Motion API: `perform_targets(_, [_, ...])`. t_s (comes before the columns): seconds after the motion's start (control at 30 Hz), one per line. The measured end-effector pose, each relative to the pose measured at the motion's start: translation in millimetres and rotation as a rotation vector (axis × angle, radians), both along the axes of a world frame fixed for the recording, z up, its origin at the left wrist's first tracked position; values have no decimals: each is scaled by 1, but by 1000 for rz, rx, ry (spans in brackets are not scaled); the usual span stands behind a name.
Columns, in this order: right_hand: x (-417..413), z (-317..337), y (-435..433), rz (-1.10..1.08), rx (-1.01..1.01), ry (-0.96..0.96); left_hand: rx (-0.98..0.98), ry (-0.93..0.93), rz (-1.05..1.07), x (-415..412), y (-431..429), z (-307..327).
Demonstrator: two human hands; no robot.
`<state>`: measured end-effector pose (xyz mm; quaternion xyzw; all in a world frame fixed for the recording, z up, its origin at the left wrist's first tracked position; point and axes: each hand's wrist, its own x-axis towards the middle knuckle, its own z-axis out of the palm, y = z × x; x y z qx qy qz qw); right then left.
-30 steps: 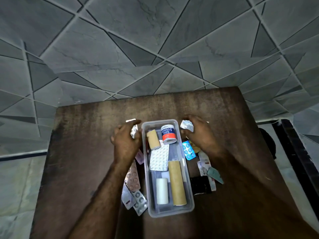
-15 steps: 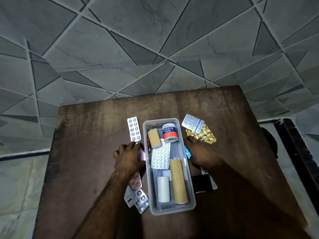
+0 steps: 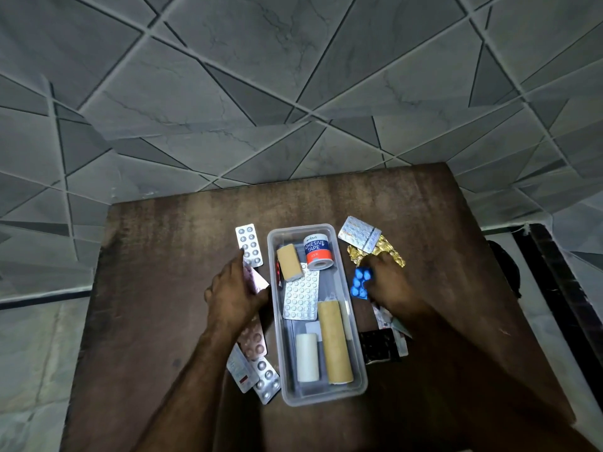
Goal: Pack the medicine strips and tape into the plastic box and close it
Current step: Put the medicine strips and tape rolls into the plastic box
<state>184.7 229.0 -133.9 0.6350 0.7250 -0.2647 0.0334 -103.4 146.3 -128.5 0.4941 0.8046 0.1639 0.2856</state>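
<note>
A clear plastic box (image 3: 355, 388) lies open on the brown table (image 3: 156, 288). Inside are an adhesive tape roll (image 3: 318, 251), a tan roll (image 3: 288, 262), a silver pill strip (image 3: 301, 296), a long tan roll (image 3: 334, 342) and a white roll (image 3: 306, 357). My left hand (image 3: 236, 293) is left of the box, its fingers closed on a pink strip (image 3: 256, 280). My right hand (image 3: 390, 283) is right of the box, gripping a blue pill strip (image 3: 360, 283). No lid is in view.
Loose strips lie around the box: a silver one (image 3: 249, 244) at upper left, a silver one (image 3: 359, 233) over a gold one (image 3: 396, 256) at upper right, several (image 3: 257, 367) at lower left, a black strip (image 3: 378, 347) at right. A tiled wall rises behind the table.
Both hands drew back from the far end of the box, uncovering the strips there. The left hand took hold of the pink strip, the right the blue strip.
</note>
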Motion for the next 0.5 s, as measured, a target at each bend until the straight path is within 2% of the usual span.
perform_targets(0.1, [4, 19, 6, -239, -8, 207, 177, -114, 73, -4, 1, 17])
perform_targets(0.17, [4, 36, 11, -364, 13, 347, 251, -156, 26, -6, 3, 26])
perform_targets(0.23, [2, 50, 17, -394, 51, 399, 240, -134, -73, -3, 5, 32])
perform_targets(0.3, [-4, 52, 22, -292, 73, 295, 161, -58, -175, 6, 7, 39])
perform_targets(0.4, [-14, 32, 20, -30, 15, 17, 23, 81, -314, 27, 8, 44])
perform_targets(0.5, [-22, 9, 10, 79, -46, -159, -68, 213, -434, 45, 2, 38])
